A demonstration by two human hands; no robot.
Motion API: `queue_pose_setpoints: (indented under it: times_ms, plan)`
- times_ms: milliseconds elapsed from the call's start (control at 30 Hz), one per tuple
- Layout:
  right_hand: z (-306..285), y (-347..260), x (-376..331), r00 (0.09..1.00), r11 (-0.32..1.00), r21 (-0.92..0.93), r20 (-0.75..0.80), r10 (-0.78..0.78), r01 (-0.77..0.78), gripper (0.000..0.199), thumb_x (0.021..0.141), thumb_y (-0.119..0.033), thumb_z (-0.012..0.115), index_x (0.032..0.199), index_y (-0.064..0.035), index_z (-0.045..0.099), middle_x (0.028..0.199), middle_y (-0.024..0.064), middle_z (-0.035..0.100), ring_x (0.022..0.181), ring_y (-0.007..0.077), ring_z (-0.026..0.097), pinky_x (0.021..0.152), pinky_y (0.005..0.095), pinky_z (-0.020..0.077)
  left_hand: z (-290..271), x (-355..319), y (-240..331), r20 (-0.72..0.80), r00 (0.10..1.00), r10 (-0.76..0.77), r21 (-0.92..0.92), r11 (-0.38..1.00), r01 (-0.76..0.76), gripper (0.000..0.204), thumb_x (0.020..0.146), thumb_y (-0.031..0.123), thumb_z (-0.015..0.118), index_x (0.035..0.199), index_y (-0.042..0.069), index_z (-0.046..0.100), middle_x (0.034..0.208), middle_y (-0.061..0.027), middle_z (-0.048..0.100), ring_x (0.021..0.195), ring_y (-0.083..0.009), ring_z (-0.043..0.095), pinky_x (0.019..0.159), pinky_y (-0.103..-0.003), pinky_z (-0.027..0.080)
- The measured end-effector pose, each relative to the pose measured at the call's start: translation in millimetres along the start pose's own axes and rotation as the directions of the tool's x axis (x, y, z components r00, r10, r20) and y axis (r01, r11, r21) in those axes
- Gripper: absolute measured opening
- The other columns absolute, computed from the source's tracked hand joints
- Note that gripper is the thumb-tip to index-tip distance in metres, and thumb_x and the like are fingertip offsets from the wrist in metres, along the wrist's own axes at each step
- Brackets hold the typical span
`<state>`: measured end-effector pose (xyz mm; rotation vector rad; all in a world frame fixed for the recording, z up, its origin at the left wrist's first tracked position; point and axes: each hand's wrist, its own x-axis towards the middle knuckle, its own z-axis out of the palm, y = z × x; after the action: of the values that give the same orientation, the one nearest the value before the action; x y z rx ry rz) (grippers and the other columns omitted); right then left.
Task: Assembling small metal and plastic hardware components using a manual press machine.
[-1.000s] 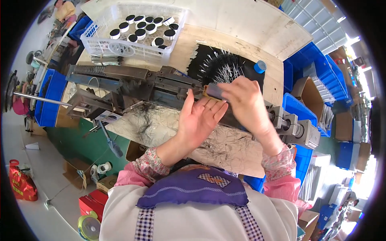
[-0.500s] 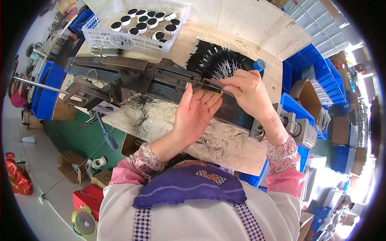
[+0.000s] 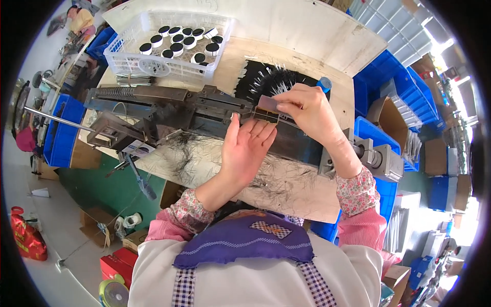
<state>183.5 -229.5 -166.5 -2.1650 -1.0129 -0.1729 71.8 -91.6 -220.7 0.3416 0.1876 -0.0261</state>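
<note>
My right hand (image 3: 307, 110) pinches a small flat brown block (image 3: 267, 106) by its right end, holding it at the tip of a dark metal machine (image 3: 169, 107) that lies across the wooden bench (image 3: 286, 197). My left hand (image 3: 248, 148) is raised with the palm flat and the fingers together. Its fingertips rest just under the block and grip nothing. Loose black fibres (image 3: 197, 153) lie scattered on the bench below both hands. Behind the block sits a heap of black bristles with pale tips (image 3: 279, 79).
A white plastic basket (image 3: 138, 64) with several round black-and-white caps stands at the back left. A blue cap (image 3: 324, 83) sits beside the bristle heap. A grey motor (image 3: 381, 161) and blue bins (image 3: 396, 84) are on the right. Cardboard boxes and a red bag (image 3: 28, 238) lie on the floor.
My left hand has opened from curled fingers to a flat palm under the block. My right hand has kept its hold on the block, and both hands sit a little further along the machine.
</note>
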Motion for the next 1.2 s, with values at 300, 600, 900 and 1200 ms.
queue_pose_setpoints:
  times_ms: [300,600,900,1200]
  plan:
    - [-2.9,-3.9,-2.0,0.992,0.987,-0.149,0.121,-0.037,0.055,0.01,0.076,-0.014,0.068,0.085,-0.0141,0.073,0.075,0.004,0.063,0.074,0.0224,0.06,0.079,0.0344,0.0403,2.6,2.7,10.7,0.04,0.997,-0.071,0.027,0.997,0.07,0.07,0.097,0.053,0.031,0.13,-0.007,0.04,0.131,-0.0172,0.047,0.127,-0.0294,0.041,0.113,-0.041,0.025]
    - [6.0,-24.7,-17.6,0.98,0.947,-0.255,0.038,-0.193,0.197,0.012,0.078,-0.01,0.065,0.088,-0.0138,0.071,0.071,0.0014,0.059,0.074,0.0192,0.059,0.082,0.0366,0.0389,-8.7,6.0,6.4,0.084,0.994,-0.065,-0.065,0.995,0.071,0.067,0.097,0.054,0.031,0.126,-0.006,0.043,0.125,-0.0158,0.052,0.124,-0.028,0.045,0.113,-0.04,0.027]
    - [-19.0,-23.7,0.7,0.998,0.993,0.104,-0.03,0.06,-0.056,0.011,0.074,0.0,0.07,0.084,-0.0041,0.07,0.068,0.0082,0.06,0.06,0.0203,0.058,0.058,0.0301,0.0437,1.0,0.9,6.9,0.041,0.997,-0.067,-0.023,0.997,0.068,0.069,0.098,0.053,0.029,0.13,-0.008,0.04,0.132,-0.0171,0.048,0.127,-0.0276,0.043,0.113,-0.039,0.028]
    - [-28.9,-50.9,-9.6,0.983,0.984,0.096,-0.089,0.158,-0.149,0.016,0.085,-0.002,0.061,0.101,-0.0015,0.058,0.076,0.014,0.06,0.067,0.0252,0.061,0.061,0.0323,0.0474,-6.6,1.2,10.6,0.02,0.998,-0.053,-0.097,0.994,0.055,0.055,0.094,0.054,0.043,0.109,0.002,0.054,0.115,-0.0128,0.058,0.116,-0.0254,0.051,0.107,-0.039,0.033]
